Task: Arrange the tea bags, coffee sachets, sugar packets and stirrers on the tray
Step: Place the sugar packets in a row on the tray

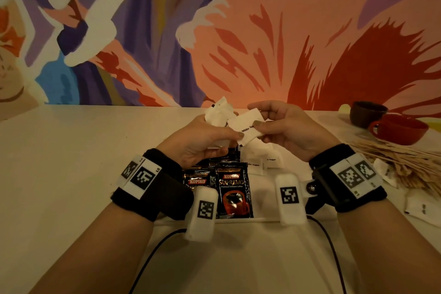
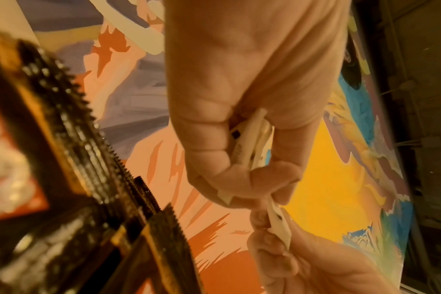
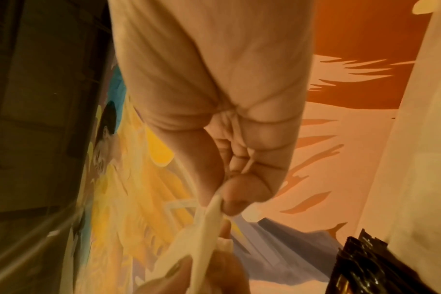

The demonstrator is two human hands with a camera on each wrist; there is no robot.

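Above coffee sachets [image 1: 232,188] on the table [image 1: 71,150], left hand [image 1: 202,141] grips sugar packets [image 1: 218,112]; right hand [image 1: 291,129] pinches one packet [image 1: 245,126].

White sugar packets [image 1: 245,126] held aloft; black Kopiko coffee sachets [image 1: 232,188] overlap on the tray [image 1: 267,219] (stirrers [image 1: 396,157] heaped right).

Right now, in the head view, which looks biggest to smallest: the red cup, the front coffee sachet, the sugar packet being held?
1. Red cup
2. Front coffee sachet, close behind; it sits nearer the camera, so unsure
3. Sugar packet, partly hidden by both hands
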